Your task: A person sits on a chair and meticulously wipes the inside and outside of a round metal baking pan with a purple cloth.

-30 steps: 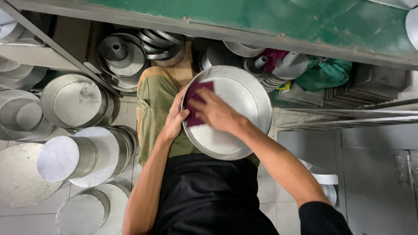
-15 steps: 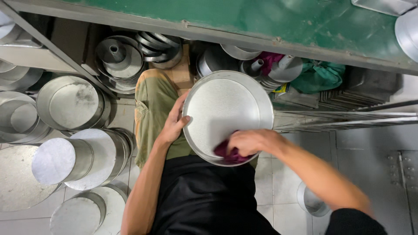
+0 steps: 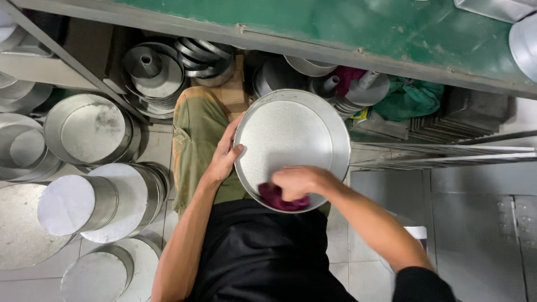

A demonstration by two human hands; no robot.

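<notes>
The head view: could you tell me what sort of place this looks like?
Probably a bakery's or metalware shop's back room: stacks of round pans on the floor, tube pans under a green bench, and a pan being wiped with a cloth.

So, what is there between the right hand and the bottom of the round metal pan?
In the head view, a dark purple cloth lies between the right hand and the inside bottom of the round metal pan. The hand presses on the cloth.
</notes>
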